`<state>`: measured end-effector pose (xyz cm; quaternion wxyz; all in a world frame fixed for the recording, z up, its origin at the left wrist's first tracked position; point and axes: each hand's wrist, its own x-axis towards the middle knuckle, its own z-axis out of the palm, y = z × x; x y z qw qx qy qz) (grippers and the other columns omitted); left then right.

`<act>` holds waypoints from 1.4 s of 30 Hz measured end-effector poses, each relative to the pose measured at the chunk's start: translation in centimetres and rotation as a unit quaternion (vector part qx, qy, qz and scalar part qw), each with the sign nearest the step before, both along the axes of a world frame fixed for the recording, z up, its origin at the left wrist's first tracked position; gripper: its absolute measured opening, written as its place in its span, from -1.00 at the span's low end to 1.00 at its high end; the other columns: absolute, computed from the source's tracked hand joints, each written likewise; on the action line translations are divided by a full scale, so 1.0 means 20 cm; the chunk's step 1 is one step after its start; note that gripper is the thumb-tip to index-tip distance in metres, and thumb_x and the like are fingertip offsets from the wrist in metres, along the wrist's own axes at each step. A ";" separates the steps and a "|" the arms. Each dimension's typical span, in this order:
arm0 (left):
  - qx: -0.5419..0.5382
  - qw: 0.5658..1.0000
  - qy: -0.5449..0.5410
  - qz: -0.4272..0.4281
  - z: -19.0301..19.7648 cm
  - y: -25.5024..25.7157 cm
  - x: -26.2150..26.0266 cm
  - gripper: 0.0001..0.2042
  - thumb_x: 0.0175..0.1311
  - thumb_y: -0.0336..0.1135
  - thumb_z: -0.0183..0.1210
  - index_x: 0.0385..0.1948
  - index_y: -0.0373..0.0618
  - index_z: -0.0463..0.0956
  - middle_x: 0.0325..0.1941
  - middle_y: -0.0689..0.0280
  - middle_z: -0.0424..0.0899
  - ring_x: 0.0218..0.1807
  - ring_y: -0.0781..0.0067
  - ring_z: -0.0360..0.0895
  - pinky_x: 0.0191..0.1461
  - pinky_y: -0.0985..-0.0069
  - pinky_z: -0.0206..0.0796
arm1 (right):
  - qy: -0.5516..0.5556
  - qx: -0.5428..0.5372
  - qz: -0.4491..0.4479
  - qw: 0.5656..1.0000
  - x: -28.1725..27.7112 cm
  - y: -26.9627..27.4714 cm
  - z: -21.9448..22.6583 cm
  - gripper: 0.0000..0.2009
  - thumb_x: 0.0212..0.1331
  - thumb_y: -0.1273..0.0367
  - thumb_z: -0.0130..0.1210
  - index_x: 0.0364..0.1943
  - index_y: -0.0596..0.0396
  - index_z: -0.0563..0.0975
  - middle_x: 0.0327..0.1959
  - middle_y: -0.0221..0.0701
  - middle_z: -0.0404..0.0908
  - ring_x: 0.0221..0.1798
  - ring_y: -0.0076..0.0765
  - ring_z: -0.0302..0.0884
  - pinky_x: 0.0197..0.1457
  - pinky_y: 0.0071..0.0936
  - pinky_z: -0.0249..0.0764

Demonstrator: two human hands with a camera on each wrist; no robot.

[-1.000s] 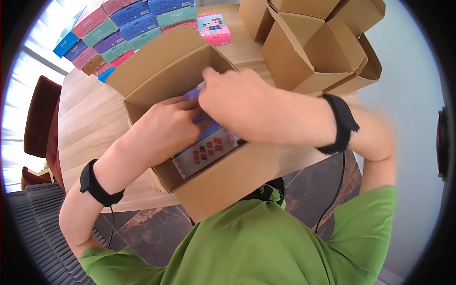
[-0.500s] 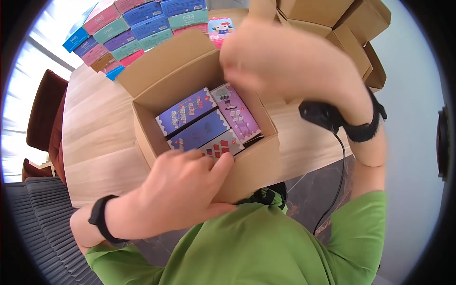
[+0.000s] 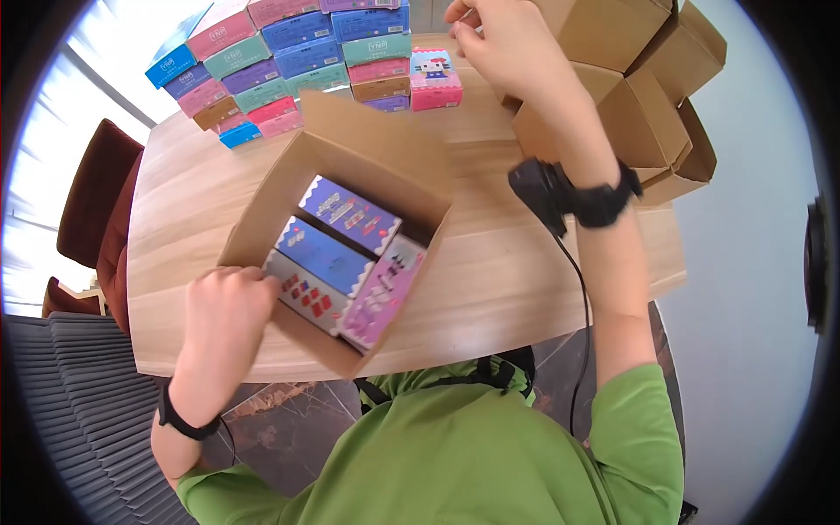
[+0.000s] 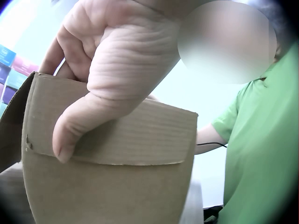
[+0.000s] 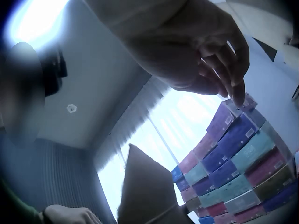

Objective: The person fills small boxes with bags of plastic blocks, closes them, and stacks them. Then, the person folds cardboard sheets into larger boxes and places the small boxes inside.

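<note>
An open cardboard box [image 3: 420, 229] stands turned on the table. Inside lie a purple box [image 3: 350, 214], a blue box [image 3: 325, 254], a grey box [image 3: 306, 296] and a pink box [image 3: 382, 296], side by side. My left hand [image 3: 229, 317] grips the cardboard box's left wall; in the left wrist view that hand [image 4: 117, 65] has its thumb on the outside of a folded flap [image 4: 135, 135], with fingers over the edge. My right hand [image 3: 507, 42] is raised beyond the box, holding nothing. Its loosely bent fingers overlap the stack in the right wrist view.
Stacked coloured boxes [image 3: 308, 57] stand at the table's far left, with a pink cartoon-cat box [image 3: 436, 87] beside them. Another open cardboard box [image 3: 634, 118] is at the far right. A cable [image 3: 584, 306] hangs from the right wrist camera.
The cardboard box has turned and shifted left with its contents. My left hand has moved left and taken hold of its wall. My right hand has moved up and away, towards the stack.
</note>
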<state>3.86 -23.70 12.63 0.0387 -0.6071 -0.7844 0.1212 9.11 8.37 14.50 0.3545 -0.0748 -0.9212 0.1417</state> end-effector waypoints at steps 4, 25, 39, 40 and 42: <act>-0.090 0.971 -0.219 0.015 0.17 0.07 -0.04 -0.53 -0.26 -0.46 0.24 -0.15 -0.19 0.40 -0.23 0.12 0.50 -0.10 0.18 0.45 -0.10 0.41 0.32 | -0.304 0.038 -0.132 0.943 -0.29 0.20 -0.16 -0.59 -0.21 0.29 0.21 -0.21 0.19 0.47 -0.31 -0.19 0.58 -0.22 -0.13 0.54 -0.18 -0.31 0.46; -0.117 0.970 -0.209 -0.051 -0.02 0.38 -0.16 0.14 -0.73 -0.29 0.47 0.21 -0.07 0.01 0.15 0.09 0.14 0.22 0.04 0.09 0.16 0.32 0.19 | -0.480 0.042 -0.042 0.875 -0.58 0.55 -0.62 0.19 -0.68 0.26 0.36 0.29 -0.20 -0.11 0.12 -0.14 0.26 0.18 -0.03 0.18 0.06 -0.12 0.32; -0.135 0.978 -0.160 -0.021 0.00 0.39 -0.17 0.13 -0.72 -0.24 0.47 0.23 0.04 0.06 0.04 0.10 0.30 0.09 0.12 0.27 0.06 0.40 0.23 | -0.238 -0.036 -0.135 0.961 -0.09 0.23 -0.28 -0.03 -0.61 0.18 0.30 0.16 0.19 0.19 -0.12 -0.05 0.44 -0.03 0.00 0.39 -0.02 -0.35 0.36; -0.131 0.977 -0.163 -0.026 -0.01 0.39 -0.18 0.12 -0.70 -0.24 0.47 0.23 0.03 0.06 0.06 0.10 0.31 0.09 0.12 0.27 0.06 0.39 0.23 | -0.195 0.008 -0.132 0.972 -0.04 0.20 -0.22 -0.09 -0.51 0.19 0.27 0.15 0.21 0.18 -0.11 0.00 0.41 -0.01 0.02 0.36 0.02 -0.33 0.33; -0.045 0.977 -0.192 -0.078 -0.06 0.35 -0.22 0.03 -0.58 -0.29 0.44 0.21 0.01 0.10 0.09 0.10 0.29 0.10 0.11 0.27 0.09 0.37 0.21 | -0.105 0.094 -0.121 0.983 0.05 0.13 -0.09 -0.21 -0.30 0.22 0.22 0.12 0.26 0.16 -0.07 0.11 0.35 0.03 0.08 0.29 0.09 -0.29 0.27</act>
